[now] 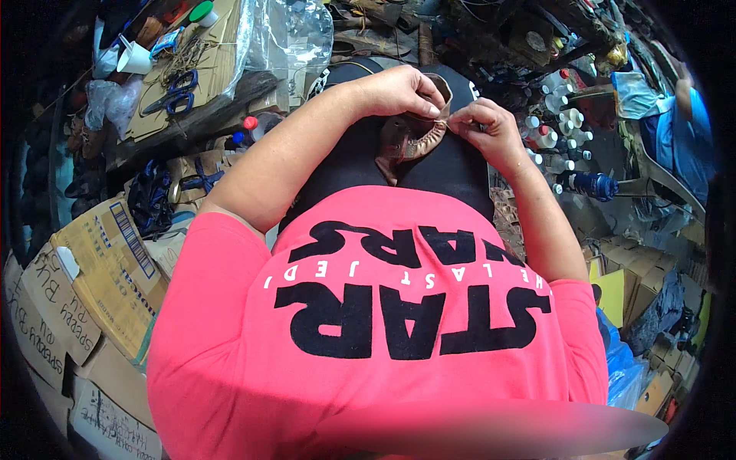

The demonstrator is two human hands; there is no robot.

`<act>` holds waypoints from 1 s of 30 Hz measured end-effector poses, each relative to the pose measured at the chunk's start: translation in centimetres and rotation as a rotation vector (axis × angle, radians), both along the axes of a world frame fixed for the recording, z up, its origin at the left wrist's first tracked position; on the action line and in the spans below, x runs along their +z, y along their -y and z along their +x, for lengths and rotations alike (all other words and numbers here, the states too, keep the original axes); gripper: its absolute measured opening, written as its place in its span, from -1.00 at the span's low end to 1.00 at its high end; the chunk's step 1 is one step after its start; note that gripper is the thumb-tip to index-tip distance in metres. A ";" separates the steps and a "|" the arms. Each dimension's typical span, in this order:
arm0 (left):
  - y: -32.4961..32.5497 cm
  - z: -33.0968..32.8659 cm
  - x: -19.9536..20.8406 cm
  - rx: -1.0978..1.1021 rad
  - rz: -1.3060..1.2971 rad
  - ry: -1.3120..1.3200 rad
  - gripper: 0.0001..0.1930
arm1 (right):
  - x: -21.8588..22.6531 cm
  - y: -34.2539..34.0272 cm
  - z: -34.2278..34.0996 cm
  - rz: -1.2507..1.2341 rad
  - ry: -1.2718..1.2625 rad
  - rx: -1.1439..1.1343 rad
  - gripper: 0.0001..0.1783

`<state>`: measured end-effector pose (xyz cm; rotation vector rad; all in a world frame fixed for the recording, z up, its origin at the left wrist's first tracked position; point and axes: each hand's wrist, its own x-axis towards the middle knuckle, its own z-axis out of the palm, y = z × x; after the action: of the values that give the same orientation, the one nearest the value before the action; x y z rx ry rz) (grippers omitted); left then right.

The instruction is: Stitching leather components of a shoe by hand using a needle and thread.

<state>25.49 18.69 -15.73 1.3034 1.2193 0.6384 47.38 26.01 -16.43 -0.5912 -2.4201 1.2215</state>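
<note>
Brown leather shoe upper [410, 138], edge gathered and wrinkled, sits between both hands over the person's dark-trousered lap [452, 169]. Left hand [399, 92] curls over the top rim of the leather, fingers [425, 103] bent together and clamped on the edge, thumb hidden underneath. Right hand [491, 126] meets it from the other side, fingertips [460, 116] pinched tight on the same gathered edge, just beside the left fingers, nearly touching. Cannot tell if a needle or thread is in the pinch; too small. Rest of the leather hangs down below the hands toward the pink printed T-shirt [383, 322].

Outward: cluttered workshop. Left side, a worn wooden board [192, 115] with cardboard on top, blue-handled scissors [175, 92] lying on it, a white paper cup [134, 57] and clear plastic sheet [284, 38] near. Cardboard boxes [100, 284] stacked lower left. Right of the hands, a cluster of small white bottles [556, 115] with red and white caps, a dark blue bottle [594, 184] lying near them. Far right, another person's blue sleeve [690, 123], well apart.
</note>
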 end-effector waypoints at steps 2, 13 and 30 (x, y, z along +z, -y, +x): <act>0.2 -0.3 -0.3 -0.025 -0.011 0.046 -0.74 | 0.2 0.9 0.2 0.014 0.002 -0.016 -0.81; -0.1 -0.5 -0.1 -0.206 0.099 -0.101 -0.66 | 3.0 2.5 0.0 0.378 0.157 0.031 -0.76; -0.3 0.8 -0.5 0.178 0.614 -0.463 -0.68 | 1.8 0.6 -1.8 0.031 0.289 0.014 -0.86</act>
<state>26.28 19.00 -16.23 1.9442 1.5967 0.9167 45.54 25.45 -14.61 -0.7905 -2.6770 1.1709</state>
